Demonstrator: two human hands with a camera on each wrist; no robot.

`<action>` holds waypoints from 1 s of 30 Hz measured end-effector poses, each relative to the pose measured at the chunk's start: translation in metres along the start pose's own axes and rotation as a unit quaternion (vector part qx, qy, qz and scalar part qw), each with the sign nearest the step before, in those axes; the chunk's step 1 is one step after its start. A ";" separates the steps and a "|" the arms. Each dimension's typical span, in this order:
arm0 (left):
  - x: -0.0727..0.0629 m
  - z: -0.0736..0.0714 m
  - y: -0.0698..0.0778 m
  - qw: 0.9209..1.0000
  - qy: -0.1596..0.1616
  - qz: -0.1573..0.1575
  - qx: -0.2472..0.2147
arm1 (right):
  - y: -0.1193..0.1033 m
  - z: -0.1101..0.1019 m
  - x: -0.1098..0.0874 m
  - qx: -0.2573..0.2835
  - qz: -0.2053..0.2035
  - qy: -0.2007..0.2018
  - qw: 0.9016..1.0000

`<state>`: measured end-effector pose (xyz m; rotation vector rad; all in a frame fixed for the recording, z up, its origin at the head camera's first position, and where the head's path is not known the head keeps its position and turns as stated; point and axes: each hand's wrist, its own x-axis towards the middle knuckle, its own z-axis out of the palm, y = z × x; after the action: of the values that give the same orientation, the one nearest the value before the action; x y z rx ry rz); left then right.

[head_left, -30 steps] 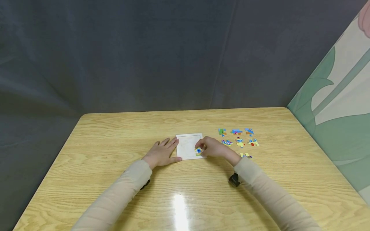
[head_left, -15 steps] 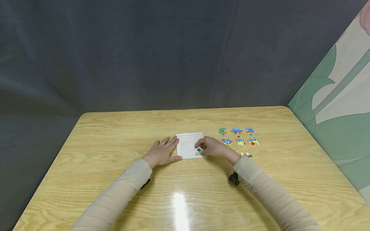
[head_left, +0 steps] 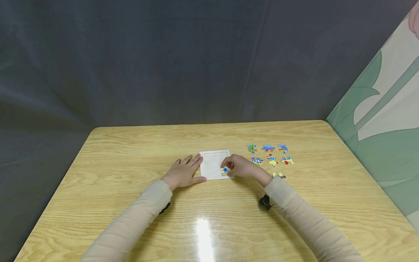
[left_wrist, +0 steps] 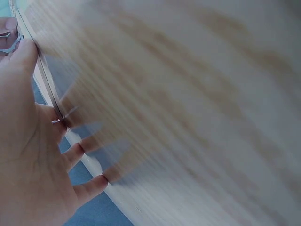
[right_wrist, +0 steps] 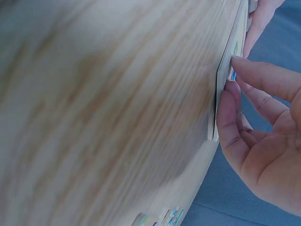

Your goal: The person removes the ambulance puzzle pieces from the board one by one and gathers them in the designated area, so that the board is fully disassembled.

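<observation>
A white square puzzle tray [head_left: 211,163] lies at the middle of the wooden table [head_left: 131,153]. My left hand [head_left: 183,171] lies flat on the table, its straight fingers against the tray's left edge [left_wrist: 47,89]. My right hand [head_left: 240,167] pinches a yellow puzzle piece with a blue dot [head_left: 224,170] at the tray's near right corner. In the right wrist view my fingertips [right_wrist: 235,70] hold that piece against the tray's edge [right_wrist: 220,94].
Several loose coloured puzzle pieces [head_left: 269,154] lie in rows on the table to the right of the tray, with one more [head_left: 278,175] nearer me. A dark curtain hangs behind the table; a green-patterned wall stands at the right.
Almost nothing differs; my right hand keeps the piece at the tray's near right corner and my left hand stays flat.
</observation>
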<state>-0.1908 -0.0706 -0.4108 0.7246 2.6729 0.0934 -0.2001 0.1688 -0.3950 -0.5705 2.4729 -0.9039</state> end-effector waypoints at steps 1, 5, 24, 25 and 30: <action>0.000 0.000 0.000 1.000 0.000 0.000 0.000 | 0.000 0.000 0.000 0.001 -0.001 0.000 1.000; 0.001 0.001 -0.001 1.000 0.002 0.001 0.004 | 0.000 0.000 0.000 0.001 -0.001 -0.001 1.000; 0.001 0.001 -0.001 1.000 0.001 0.005 0.003 | 0.001 0.001 -0.002 0.013 0.016 0.014 1.000; 0.002 0.001 -0.001 1.000 0.001 0.005 0.003 | 0.001 0.002 -0.002 0.016 0.019 0.016 1.000; 0.002 0.000 -0.001 1.000 0.002 0.007 0.003 | 0.001 0.002 -0.001 0.033 0.022 0.037 0.999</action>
<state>-0.1927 -0.0707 -0.4116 0.7459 2.6739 0.0898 -0.1981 0.1689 -0.3970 -0.4673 2.5002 -1.0029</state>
